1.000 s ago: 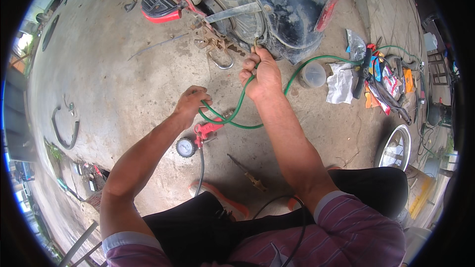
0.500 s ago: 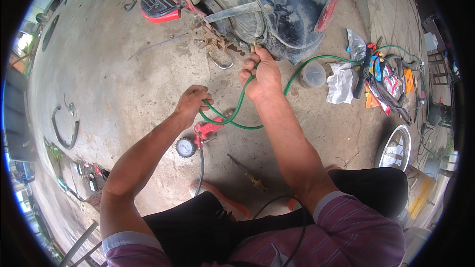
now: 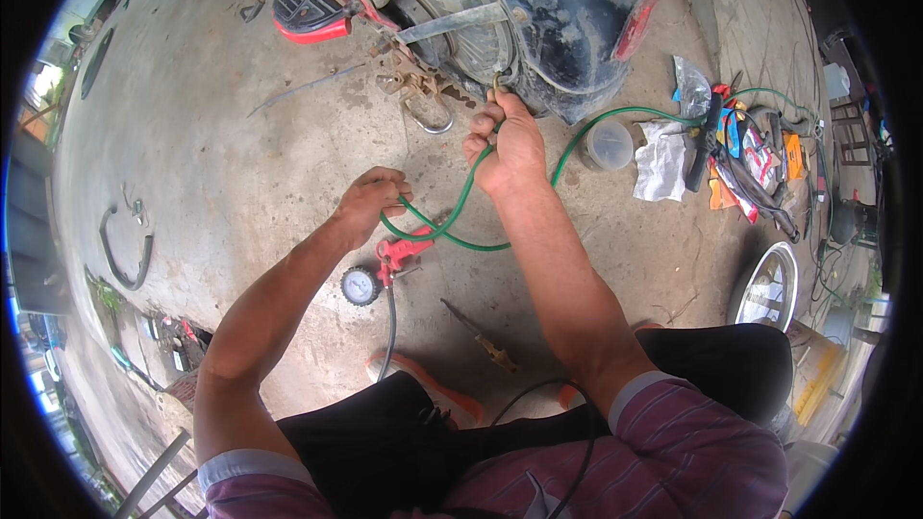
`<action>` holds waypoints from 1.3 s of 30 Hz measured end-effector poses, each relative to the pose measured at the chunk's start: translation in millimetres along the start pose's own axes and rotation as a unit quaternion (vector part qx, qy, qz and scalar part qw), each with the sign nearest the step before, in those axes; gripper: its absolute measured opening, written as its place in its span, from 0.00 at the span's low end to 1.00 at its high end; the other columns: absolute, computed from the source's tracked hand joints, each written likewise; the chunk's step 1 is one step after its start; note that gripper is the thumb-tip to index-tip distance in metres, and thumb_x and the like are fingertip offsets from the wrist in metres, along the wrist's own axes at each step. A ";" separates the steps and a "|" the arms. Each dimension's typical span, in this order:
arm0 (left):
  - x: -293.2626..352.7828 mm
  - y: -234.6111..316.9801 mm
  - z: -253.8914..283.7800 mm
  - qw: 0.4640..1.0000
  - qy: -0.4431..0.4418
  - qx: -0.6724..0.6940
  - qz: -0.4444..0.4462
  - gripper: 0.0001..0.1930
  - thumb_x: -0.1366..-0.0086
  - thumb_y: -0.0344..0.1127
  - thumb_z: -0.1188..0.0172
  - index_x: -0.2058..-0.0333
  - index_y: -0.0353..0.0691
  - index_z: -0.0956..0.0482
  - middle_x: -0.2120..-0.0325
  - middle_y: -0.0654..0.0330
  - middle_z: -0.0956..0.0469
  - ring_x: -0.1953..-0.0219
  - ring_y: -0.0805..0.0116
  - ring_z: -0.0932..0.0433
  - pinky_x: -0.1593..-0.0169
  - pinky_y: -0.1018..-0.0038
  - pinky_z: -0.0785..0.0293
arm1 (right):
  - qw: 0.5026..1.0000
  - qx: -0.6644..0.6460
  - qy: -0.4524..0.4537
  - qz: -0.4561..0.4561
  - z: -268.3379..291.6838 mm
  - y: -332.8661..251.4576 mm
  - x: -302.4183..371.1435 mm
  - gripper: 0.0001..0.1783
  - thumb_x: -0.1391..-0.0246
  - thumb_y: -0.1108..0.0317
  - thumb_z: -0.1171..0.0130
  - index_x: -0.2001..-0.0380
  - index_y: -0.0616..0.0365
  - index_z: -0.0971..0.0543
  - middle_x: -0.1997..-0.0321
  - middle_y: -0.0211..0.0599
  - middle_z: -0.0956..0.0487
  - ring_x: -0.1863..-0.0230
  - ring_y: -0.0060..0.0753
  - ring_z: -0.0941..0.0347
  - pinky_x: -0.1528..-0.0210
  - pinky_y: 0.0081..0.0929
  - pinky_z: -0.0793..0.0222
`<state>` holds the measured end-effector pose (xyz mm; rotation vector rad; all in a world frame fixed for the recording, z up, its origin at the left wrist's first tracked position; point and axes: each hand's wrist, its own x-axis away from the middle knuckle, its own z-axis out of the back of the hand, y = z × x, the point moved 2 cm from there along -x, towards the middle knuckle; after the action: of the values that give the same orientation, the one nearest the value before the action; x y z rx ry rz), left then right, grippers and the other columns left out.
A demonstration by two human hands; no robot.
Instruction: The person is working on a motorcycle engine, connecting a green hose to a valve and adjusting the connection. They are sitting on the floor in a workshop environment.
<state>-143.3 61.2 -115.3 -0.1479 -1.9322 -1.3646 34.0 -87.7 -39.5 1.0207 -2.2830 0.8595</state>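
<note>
Green hose [image 3: 452, 221] – end toward wheel [image 3: 452, 10]

Outdoor repair yard: concrete floor [image 3: 240, 163], motorbike wheel [image 3: 461, 10], scattered tools [image 3: 740, 154].

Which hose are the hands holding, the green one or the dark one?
The green hose. The left hand and right hand both grip it. The dark hose only runs down from the red inflator with the round gauge, lying on the ground.
</note>
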 end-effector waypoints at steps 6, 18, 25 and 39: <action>-3.6 -4.2 5.8 1.000 -0.011 -0.002 0.003 0.18 0.38 0.31 0.48 0.49 0.36 0.27 0.53 0.53 0.22 0.49 0.60 0.23 0.45 0.65 0.25 | 1.000 0.000 -0.001 0.000 -0.7 0.6 -0.1 0.06 0.37 0.61 0.43 0.67 0.48 0.27 0.77 0.18 0.33 0.79 0.16 0.38 0.77 0.21 0.49; -6.2 -4.4 4.5 1.000 -0.016 0.001 0.005 0.16 0.36 0.32 0.48 0.50 0.37 0.26 0.54 0.54 0.22 0.49 0.61 0.22 0.46 0.65 0.25 | 1.000 0.014 0.008 0.004 -5.6 -1.2 5.3 0.07 0.35 0.62 0.47 0.68 0.48 0.30 0.78 0.17 0.38 0.79 0.15 0.39 0.78 0.20 0.49; -5.7 -3.2 3.6 1.000 -0.013 -0.001 0.005 0.16 0.36 0.33 0.48 0.50 0.38 0.26 0.54 0.55 0.22 0.50 0.61 0.22 0.47 0.65 0.24 | 1.000 0.010 0.002 0.000 -4.6 -0.9 3.5 0.07 0.35 0.62 0.46 0.68 0.48 0.30 0.78 0.17 0.37 0.79 0.15 0.39 0.79 0.20 0.49; -6.7 -4.2 3.7 1.000 -0.013 -0.002 0.005 0.15 0.35 0.32 0.48 0.50 0.37 0.26 0.54 0.55 0.21 0.50 0.61 0.22 0.47 0.65 0.24 | 1.000 -0.001 -0.001 0.003 -1.4 0.7 2.3 0.07 0.37 0.61 0.43 0.67 0.49 0.28 0.76 0.18 0.33 0.78 0.16 0.38 0.77 0.21 0.49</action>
<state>-142.4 64.7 -123.3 -0.1781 -1.9476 -1.3659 32.4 -87.4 -37.3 1.0152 -2.2895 0.8598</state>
